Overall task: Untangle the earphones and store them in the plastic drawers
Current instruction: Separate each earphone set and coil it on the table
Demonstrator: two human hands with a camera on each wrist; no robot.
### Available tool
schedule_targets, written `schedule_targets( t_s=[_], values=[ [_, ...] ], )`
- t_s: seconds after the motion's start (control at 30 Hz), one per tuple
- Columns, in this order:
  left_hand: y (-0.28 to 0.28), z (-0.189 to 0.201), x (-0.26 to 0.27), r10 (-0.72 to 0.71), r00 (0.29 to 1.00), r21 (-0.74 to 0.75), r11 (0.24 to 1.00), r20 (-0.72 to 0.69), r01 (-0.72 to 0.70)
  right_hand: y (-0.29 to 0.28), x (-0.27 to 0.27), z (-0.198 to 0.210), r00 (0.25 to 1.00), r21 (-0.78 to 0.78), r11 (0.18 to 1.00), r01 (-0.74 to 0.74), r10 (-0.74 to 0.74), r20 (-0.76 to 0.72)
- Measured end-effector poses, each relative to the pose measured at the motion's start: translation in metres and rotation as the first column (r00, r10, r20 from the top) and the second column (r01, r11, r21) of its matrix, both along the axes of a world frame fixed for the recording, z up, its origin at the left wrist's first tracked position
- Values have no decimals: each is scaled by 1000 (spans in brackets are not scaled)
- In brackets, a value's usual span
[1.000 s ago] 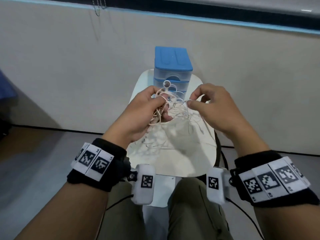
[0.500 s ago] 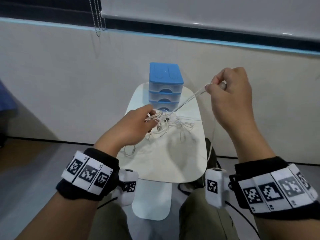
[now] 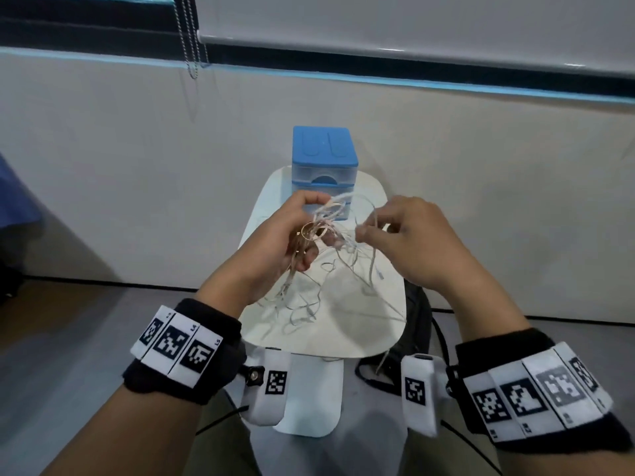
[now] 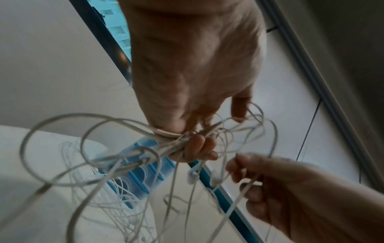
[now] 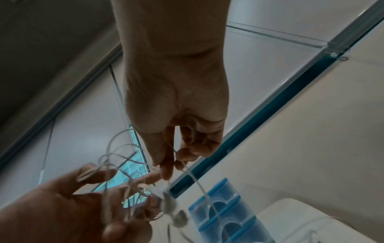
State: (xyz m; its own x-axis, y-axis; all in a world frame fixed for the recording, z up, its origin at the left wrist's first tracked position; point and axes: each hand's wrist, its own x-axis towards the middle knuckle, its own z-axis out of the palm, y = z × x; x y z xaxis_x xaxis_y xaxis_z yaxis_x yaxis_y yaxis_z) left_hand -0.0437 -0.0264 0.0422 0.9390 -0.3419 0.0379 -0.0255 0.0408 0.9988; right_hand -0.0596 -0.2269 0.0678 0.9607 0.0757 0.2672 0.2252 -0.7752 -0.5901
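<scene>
A tangle of thin white earphones (image 3: 330,242) hangs between both hands above the small white table (image 3: 364,324). My left hand (image 3: 292,235) grips a bunch of the cords (image 4: 176,141) in its curled fingers, with loops spilling out to the left. My right hand (image 3: 395,231) pinches one strand (image 5: 178,157) between thumb and fingertips, close to the left hand. Loose cord ends trail down onto the table. The blue-topped plastic drawers (image 3: 324,166) stand at the table's far end with their fronts closed; the lower fronts are hidden by the hands.
A beige wall rises just behind the table, with a window blind (image 3: 412,25) and its bead chain (image 3: 189,46) above. A dark bag (image 3: 419,324) and black cables lie on the floor right of the table. My knees sit below the table's near edge.
My right hand has come down from its raised pull at the upper right to beside the left hand. The left hand has lifted the tangle up in front of the drawers.
</scene>
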Motion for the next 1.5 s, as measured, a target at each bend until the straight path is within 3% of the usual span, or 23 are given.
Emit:
schedule_targets(
  t_s=[0.17, 0.23, 0.3, 0.4, 0.47, 0.67, 0.87, 1.03, 1.2, 1.4, 1.5],
  values=[
    [-5, -3, -6, -188, 982, 64, 980, 34, 186, 10, -6, 20, 993, 269, 961, -65, 36, 112],
    [-11, -4, -8, -199, 974, 167, 970, 112, 179, 14, -7, 30, 980, 346, 934, -92, 24, 198],
    [-21, -5, -10, -136, 967, 261, 962, 214, 78, 17, -7, 37, 965, 382, 918, -110, 6, 263],
    [-26, -6, -6, 42, 963, 239, 965, 267, -109, 13, -6, 43, 948, 350, 933, -83, -35, 317],
    [-18, -11, 1, 97, 951, 307, 933, 294, -190, 1, -3, 43, 930, 263, 965, -9, -89, 357],
    [17, -38, 15, 200, 966, 459, 852, 162, -253, -39, 5, 44, 864, 127, 977, 169, -209, 459],
    [50, -51, 29, 361, 931, 467, 815, 53, -342, -61, 11, 45, 835, 36, 907, 421, -402, 374],
    [76, -40, 34, 493, 867, 431, 769, 69, -472, -75, 14, 36, 844, 12, 865, 502, -492, 215],
    [56, -21, 25, 347, 931, 430, 828, 109, -360, -69, 23, 2, 914, -118, 914, 388, -398, -76],
    [39, -7, 17, 286, 930, 407, 840, 230, -359, -66, 11, -51, 834, -352, 901, 252, -387, -393],
    [25, -4, 14, 274, 924, 405, 838, 267, -366, -57, 3, -62, 864, -340, 939, 53, -214, -456]
  ],
)
